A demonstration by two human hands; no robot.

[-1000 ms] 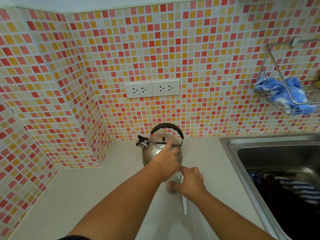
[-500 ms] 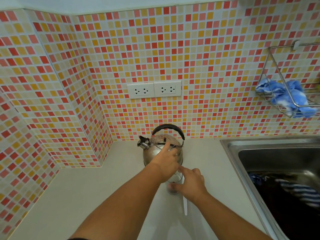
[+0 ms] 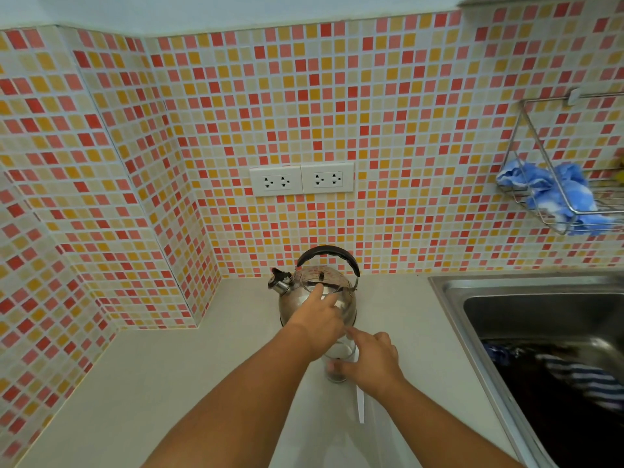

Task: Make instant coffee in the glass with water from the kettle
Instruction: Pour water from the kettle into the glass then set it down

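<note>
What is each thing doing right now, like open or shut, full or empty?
Kettle: upright on the counter, handle up, left hand reaching over it.
Glass: upright, something dark at the bottom, right hand holding it.
Sockets: nothing plugged in.
Rack: holds a blue cloth.
Sink: has dark striped cloth inside.

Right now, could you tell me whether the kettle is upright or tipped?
Upright: the kettle sits flat on the counter, handle arched overhead.

My left hand (image 3: 320, 319) now lies flatter over the top of the kettle (image 3: 317, 295), its forefinger stretched toward the lid where a second ago the fingers curled lower. My right hand (image 3: 368, 363) loosens on the glass (image 3: 339, 361): its forefinger lifts off and points toward the kettle.
</note>
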